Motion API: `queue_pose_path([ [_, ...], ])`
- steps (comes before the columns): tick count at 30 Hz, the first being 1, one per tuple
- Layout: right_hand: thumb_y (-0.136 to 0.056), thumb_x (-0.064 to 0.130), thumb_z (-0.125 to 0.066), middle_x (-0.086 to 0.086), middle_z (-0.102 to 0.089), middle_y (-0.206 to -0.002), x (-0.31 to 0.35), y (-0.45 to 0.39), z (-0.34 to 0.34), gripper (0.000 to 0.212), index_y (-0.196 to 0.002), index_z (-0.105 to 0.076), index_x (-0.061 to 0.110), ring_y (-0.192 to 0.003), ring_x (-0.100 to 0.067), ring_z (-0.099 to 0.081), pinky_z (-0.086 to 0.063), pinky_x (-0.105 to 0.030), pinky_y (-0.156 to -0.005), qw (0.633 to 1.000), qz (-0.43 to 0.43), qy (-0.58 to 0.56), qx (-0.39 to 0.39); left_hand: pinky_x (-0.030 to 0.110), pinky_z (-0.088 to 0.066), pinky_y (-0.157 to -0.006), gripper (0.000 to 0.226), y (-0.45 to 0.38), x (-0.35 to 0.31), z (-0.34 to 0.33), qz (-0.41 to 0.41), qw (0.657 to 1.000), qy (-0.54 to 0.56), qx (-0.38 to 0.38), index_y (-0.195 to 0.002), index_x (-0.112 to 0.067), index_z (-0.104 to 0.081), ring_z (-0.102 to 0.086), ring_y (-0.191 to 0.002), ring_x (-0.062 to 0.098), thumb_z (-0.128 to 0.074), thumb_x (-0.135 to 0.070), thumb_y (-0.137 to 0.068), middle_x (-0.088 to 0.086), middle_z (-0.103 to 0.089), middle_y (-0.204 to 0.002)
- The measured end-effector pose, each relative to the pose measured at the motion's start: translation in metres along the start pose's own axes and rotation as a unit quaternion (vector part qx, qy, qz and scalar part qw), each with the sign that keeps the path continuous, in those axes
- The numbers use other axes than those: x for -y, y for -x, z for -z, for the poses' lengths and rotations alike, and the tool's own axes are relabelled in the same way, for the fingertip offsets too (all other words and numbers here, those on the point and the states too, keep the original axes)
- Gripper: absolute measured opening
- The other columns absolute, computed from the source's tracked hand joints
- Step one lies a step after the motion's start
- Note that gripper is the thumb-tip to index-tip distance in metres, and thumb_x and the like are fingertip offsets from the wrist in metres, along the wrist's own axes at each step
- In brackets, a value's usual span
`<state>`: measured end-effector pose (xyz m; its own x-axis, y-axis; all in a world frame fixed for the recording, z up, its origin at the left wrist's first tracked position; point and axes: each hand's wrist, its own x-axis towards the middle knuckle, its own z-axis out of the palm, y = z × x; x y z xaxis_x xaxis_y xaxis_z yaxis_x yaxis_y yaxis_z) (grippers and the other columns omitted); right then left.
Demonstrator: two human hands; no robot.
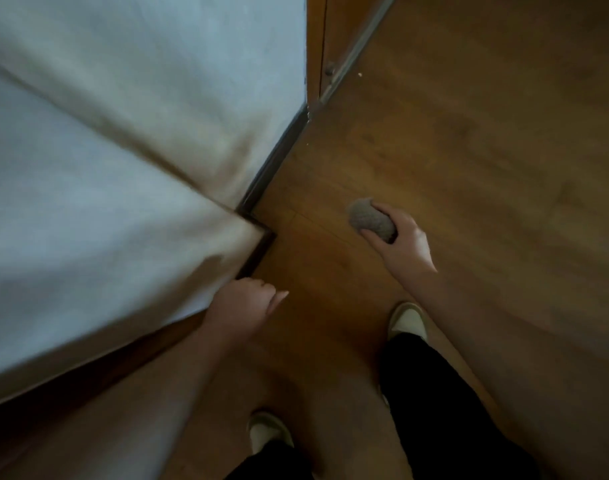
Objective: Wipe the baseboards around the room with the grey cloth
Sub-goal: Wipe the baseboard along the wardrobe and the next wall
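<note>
Blur: the whole view is soft, so the wall [123, 133] and its shadowed folds are hard to read.
Cut off: both forearms and both trouser legs run out of the bottom edge; the left shoe [266, 432] is partly covered by a black trouser leg [431, 393].
Baseboard [272, 161]: a dark strip along the foot of the wall, stepping round an outer corner [261, 233]; below that corner it is lost behind the left hand and in shadow.
Grey cloth [370, 220]: balled up, held above the wooden floor [469, 150], right of the corner and apart from the baseboard.
Right hand [396, 237]: fingers curl under the cloth and the thumb lies over its top, so the bundle juts out past the fingertips toward the corner.
Left hand [246, 301]: just below the corner, fingers curled in loosely, thumb sticking out, holding nothing.
Right shoe [407, 320]: pale, on the floor below the cloth.
Door frame [317, 43]: wooden, above the corner, with a grey threshold strip [358, 46].
</note>
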<state>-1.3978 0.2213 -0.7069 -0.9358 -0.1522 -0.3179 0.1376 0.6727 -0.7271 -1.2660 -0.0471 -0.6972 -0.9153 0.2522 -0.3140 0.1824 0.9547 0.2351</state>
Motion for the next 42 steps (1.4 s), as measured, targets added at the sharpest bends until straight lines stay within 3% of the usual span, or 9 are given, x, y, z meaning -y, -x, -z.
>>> queue_pose_path([
  [4, -0.087, 0.033, -0.074, 0.018, -0.052, -0.115, 0.04, 0.044, 0.059, 0.051, -0.134, -0.055, 0.033, -0.101, 0.007, -0.045, -0.034, 0.001, -0.074, 0.999, -0.018, -0.012, -0.042, 0.026, -0.032, -0.041, 0.039, 0.023, -0.024, 0.071, 0.024, 0.999, 0.003, 0.04, -0.065, -0.018, -0.052, -0.039, -0.043, 0.013, -0.064, -0.04, -0.095, -0.006, -0.041, -0.055],
  [6, -0.086, 0.035, -0.074, 0.019, -0.053, -0.112, 0.058, 0.069, 0.086, 0.05, -0.133, -0.054, 0.037, -0.098, 0.009, -0.047, -0.036, 0.0, -0.072, 0.997, -0.039, -0.027, -0.056, 0.024, -0.036, -0.045, 0.022, 0.036, -0.037, 0.102, 0.064, 0.995, 0.053, 0.048, -0.09, -0.018, -0.061, -0.047, -0.053, 0.01, -0.071, -0.037, -0.091, -0.007, -0.053, -0.073],
  [8, -0.086, 0.037, -0.074, 0.018, -0.055, -0.111, 0.075, 0.097, 0.112, 0.05, -0.131, -0.054, 0.038, -0.097, 0.008, -0.05, -0.039, 0.001, -0.071, 0.994, -0.061, -0.04, -0.079, 0.024, -0.048, -0.055, 0.036, 0.047, -0.051, 0.134, 0.136, 0.98, 0.109, 0.093, -0.12, -0.024, -0.058, -0.059, -0.072, 0.007, -0.069, -0.042, -0.091, -0.009, -0.063, -0.103],
  [10, -0.085, 0.037, -0.074, 0.019, -0.056, -0.11, 0.098, 0.119, 0.146, 0.05, -0.13, -0.054, 0.037, -0.097, 0.012, -0.051, -0.037, 0.003, -0.072, 0.993, -0.056, -0.04, -0.091, 0.023, -0.053, -0.061, 0.041, 0.058, -0.067, 0.169, 0.154, 0.976, 0.117, 0.103, -0.128, -0.026, -0.056, -0.059, -0.079, 0.005, -0.066, -0.043, -0.092, -0.01, -0.063, -0.112],
  [14, -0.082, 0.033, -0.078, 0.038, -0.05, -0.108, 0.149, 0.155, 0.224, 0.052, -0.127, -0.054, 0.039, -0.101, 0.019, -0.049, -0.037, 0.003, -0.076, 0.993, -0.038, -0.043, -0.1, 0.026, -0.053, -0.065, 0.033, 0.082, -0.105, 0.25, 0.166, 0.97, 0.151, 0.093, -0.122, -0.02, -0.062, -0.06, -0.081, 0.009, -0.068, -0.034, -0.092, -0.005, -0.065, -0.108],
  [23, -0.081, 0.026, -0.079, 0.012, -0.057, -0.115, 0.257, 0.183, 0.379, 0.054, -0.131, -0.057, 0.027, -0.102, 0.002, -0.053, -0.04, -0.001, -0.08, 0.99, 0.014, -0.111, -0.082, 0.021, -0.041, -0.066, 0.008, 0.083, -0.17, 0.416, 0.242, 0.936, 0.242, 0.083, -0.098, -0.027, -0.063, -0.063, -0.085, 0.009, -0.069, -0.029, -0.092, -0.008, -0.067, -0.096],
  [28, -0.08, 0.027, -0.081, 0.011, -0.058, -0.117, 0.299, 0.175, 0.448, 0.056, -0.131, -0.056, 0.023, -0.106, -0.002, -0.056, -0.049, -0.015, -0.087, 0.983, 0.063, -0.143, -0.1, 0.019, -0.038, -0.065, 0.01, 0.04, -0.192, 0.481, 0.231, 0.949, 0.212, 0.033, -0.088, -0.03, -0.061, -0.063, -0.083, 0.01, -0.07, -0.032, -0.091, -0.012, -0.065, -0.086],
  [36, -0.067, 0.041, -0.086, 0.022, -0.06, -0.12, 0.341, 0.131, 0.486, 0.065, -0.124, -0.055, 0.051, -0.111, 0.001, -0.06, -0.052, -0.014, -0.083, 0.96, 0.064, -0.256, -0.093, 0.003, -0.031, -0.059, 0.007, -0.04, -0.194, 0.536, 0.168, 0.965, 0.2, 0.012, -0.092, -0.033, -0.059, -0.054, -0.075, -0.001, -0.06, -0.039, -0.095, -0.021, -0.06, -0.079],
  [42, -0.071, 0.022, -0.088, 0.022, -0.058, -0.113, 0.375, 0.082, 0.491, 0.064, -0.127, -0.059, 0.031, -0.104, 0.004, -0.057, -0.047, -0.007, -0.079, 0.969, 0.08, -0.174, -0.16, 0.008, -0.04, -0.068, 0.023, -0.115, -0.178, 0.561, 0.116, 0.967, 0.228, 0.011, -0.109, -0.021, -0.066, -0.064, -0.093, 0.007, -0.056, -0.039, -0.099, -0.014, -0.065, -0.096],
])
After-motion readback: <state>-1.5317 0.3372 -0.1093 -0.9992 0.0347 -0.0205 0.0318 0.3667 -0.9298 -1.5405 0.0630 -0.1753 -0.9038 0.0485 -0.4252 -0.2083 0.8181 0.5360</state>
